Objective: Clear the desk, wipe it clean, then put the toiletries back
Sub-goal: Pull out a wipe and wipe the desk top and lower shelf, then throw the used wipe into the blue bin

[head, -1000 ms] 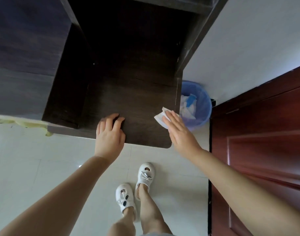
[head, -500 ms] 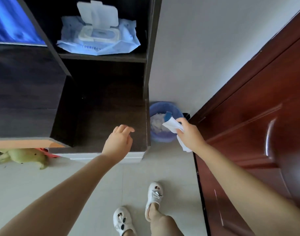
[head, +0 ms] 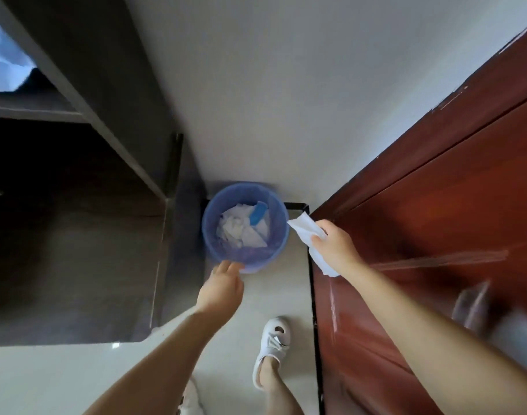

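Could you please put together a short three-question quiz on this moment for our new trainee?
1. True or false: the used wipe already lies inside the blue bin.
2. Which hand holds the wipe? A) left hand B) right hand C) neither
3. Fill in: the bin stands on the floor between the dark desk and the red ____.

Key
1. False: the right hand holds it beside the bin's rim, not yet dropped.
2. B: the left hand holds nothing and reaches toward the bin's near rim.
3. Door. White crumpled wipes and a blue scrap already lie in the bin.
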Tool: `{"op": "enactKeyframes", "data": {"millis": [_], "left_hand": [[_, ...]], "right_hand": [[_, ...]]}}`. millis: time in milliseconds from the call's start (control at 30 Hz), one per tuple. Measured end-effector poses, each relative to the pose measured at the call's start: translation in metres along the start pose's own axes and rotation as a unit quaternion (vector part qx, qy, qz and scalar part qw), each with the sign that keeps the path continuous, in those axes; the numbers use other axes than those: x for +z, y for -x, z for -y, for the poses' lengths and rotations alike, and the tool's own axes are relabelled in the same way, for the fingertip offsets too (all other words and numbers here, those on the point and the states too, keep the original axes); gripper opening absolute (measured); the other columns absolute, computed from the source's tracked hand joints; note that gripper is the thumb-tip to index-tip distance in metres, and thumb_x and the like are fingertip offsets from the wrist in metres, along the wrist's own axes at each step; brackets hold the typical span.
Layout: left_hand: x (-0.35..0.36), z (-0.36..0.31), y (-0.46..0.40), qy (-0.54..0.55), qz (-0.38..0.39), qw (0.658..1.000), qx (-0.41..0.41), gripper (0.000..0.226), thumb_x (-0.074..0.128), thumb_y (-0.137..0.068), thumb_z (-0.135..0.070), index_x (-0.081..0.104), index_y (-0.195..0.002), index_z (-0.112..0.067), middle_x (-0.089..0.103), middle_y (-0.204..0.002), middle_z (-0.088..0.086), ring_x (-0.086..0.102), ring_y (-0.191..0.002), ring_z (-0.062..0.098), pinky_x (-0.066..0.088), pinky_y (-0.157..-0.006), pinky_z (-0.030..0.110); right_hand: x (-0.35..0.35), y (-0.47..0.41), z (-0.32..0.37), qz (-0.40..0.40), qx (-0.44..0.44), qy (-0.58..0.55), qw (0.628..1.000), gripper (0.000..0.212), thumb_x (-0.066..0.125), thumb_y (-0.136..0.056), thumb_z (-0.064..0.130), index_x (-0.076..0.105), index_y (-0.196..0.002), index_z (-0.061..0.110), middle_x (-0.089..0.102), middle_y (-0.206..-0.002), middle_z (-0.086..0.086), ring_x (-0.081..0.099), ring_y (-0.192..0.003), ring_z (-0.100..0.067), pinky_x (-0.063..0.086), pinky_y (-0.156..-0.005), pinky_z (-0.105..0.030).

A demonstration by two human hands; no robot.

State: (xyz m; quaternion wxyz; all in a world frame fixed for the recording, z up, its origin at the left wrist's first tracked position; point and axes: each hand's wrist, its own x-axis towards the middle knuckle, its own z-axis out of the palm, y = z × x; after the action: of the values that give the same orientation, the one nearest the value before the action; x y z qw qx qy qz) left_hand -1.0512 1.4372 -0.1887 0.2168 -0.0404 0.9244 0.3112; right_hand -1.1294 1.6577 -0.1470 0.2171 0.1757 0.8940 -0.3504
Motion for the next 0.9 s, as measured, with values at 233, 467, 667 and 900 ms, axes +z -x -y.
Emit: {"op": "enactKeyframes", "data": {"millis": [233, 467, 667, 900], "left_hand": [[0.110, 0.064, -0.075, -0.081, -0.021, 0.996, 0.012, 0.048, 0.047, -0.062, 0.001, 0.060, -0.108, -0.003, 0.065, -0.101, 0.016, 0.064, -0.092, 0.034, 0.055, -0.074, 0.037], [0.189, 0.129, -0.133, -0.183, -0.007, 0.982, 0.048, 0.056, 0.064, -0.056, 0.000, 0.060, -0.112, -0.006, 0.061, -0.113, 0.020, 0.058, -0.109, 0.035, 0.050, -0.086, 0.042], [0.197, 0.145, -0.141, -0.218, 0.003, 0.974, 0.069, 0.051, 0.041, -0.059, -0.008, 0.061, -0.107, -0.007, 0.063, -0.109, 0.018, 0.059, -0.106, 0.034, 0.050, -0.086, 0.041], [0.119, 0.094, -0.124, -0.170, -0.030, 0.983, 0.058, 0.048, 0.038, -0.062, -0.009, 0.056, -0.106, -0.007, 0.064, -0.100, 0.015, 0.061, -0.091, 0.034, 0.051, -0.076, 0.035]], "right_hand": [[0.100, -0.132, -0.045, 0.042, -0.163, 0.163, 0.972, 0.024, 0.049, -0.087, 0.007, 0.059, -0.109, 0.004, 0.059, -0.109, -0.021, 0.057, -0.100, -0.038, 0.048, -0.082, -0.042], [0.221, -0.202, -0.093, 0.056, -0.206, 0.233, 0.949, 0.037, 0.037, -0.092, 0.004, 0.048, -0.127, 0.009, 0.050, -0.125, -0.018, 0.049, -0.112, -0.035, 0.042, -0.089, -0.039], [0.253, -0.197, -0.120, 0.140, -0.207, 0.334, 0.909, 0.034, 0.040, -0.094, 0.010, 0.045, -0.128, 0.008, 0.047, -0.128, -0.016, 0.050, -0.116, -0.034, 0.046, -0.087, -0.042], [0.156, -0.174, -0.057, 0.095, -0.208, 0.284, 0.931, 0.039, 0.044, -0.095, 0.020, 0.044, -0.131, 0.007, 0.048, -0.130, -0.018, 0.048, -0.117, -0.035, 0.042, -0.090, -0.040]]}}
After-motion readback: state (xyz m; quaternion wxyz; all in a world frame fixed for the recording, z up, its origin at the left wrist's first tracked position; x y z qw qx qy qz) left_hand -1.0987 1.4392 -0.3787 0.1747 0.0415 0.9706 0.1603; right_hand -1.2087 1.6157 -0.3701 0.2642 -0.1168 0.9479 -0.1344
